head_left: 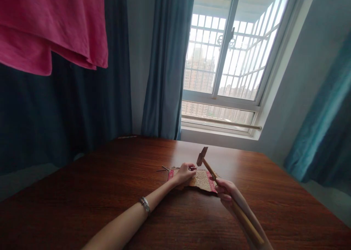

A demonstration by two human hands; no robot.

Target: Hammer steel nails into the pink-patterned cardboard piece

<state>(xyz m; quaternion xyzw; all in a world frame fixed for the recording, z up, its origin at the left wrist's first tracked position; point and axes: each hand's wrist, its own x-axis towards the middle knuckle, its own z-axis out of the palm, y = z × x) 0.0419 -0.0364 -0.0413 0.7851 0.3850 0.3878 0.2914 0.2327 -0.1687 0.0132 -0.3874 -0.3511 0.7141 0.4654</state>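
In my right hand [226,191] is a hammer [210,168], my fingers wrapped round its wooden handle. The brown metal head is raised, up and to the right of my left hand [185,174]. That hand is closed over a flat piece with a tan, dark-speckled middle [201,180] and pink patterned ends, lying on the table. Something small and dark red shows at its fingertips, too small to name. A silvery bracelet [144,205] circles my left wrist.
Thin dark rods [163,168] lie just left of the speckled piece. The brown wooden table [109,191] reaches to the wall below a barred window [219,60]. Blue curtains [164,67] hang behind it, and a pink cloth [68,27] hangs at upper left.
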